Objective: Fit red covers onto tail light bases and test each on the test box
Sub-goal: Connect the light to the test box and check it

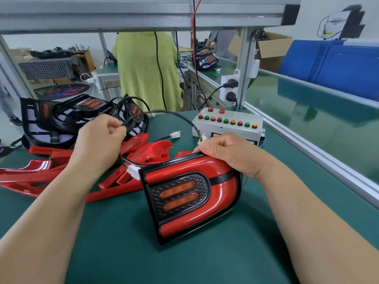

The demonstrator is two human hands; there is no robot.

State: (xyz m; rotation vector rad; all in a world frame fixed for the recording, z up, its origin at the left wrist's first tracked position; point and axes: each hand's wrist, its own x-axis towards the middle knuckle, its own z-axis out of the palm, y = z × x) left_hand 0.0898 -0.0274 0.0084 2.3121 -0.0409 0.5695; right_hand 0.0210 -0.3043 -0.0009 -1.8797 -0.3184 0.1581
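Note:
A tail light (pixel 190 193) with its red cover fitted stands tilted on the green mat in front of me. My right hand (pixel 231 152) grips its upper right corner. My left hand (pixel 100 138) pinches a black cable (pixel 164 113) that arcs over to the grey test box (pixel 227 128), which has a row of red, green and orange buttons. A white connector (pixel 132 171) hangs by the light's top left corner. Loose red covers (pixel 61 175) lie in a heap to the left. Black bases (pixel 67 117) without covers are stacked behind them.
Another white connector (pixel 174 134) on a black lead lies on the mat near the test box. A socket block (pixel 229 89) with plugged cables stands behind it on an aluminium post. A person in a green top (pixel 143 68) stands beyond the bench. An aluminium rail (pixel 307 148) runs along the right.

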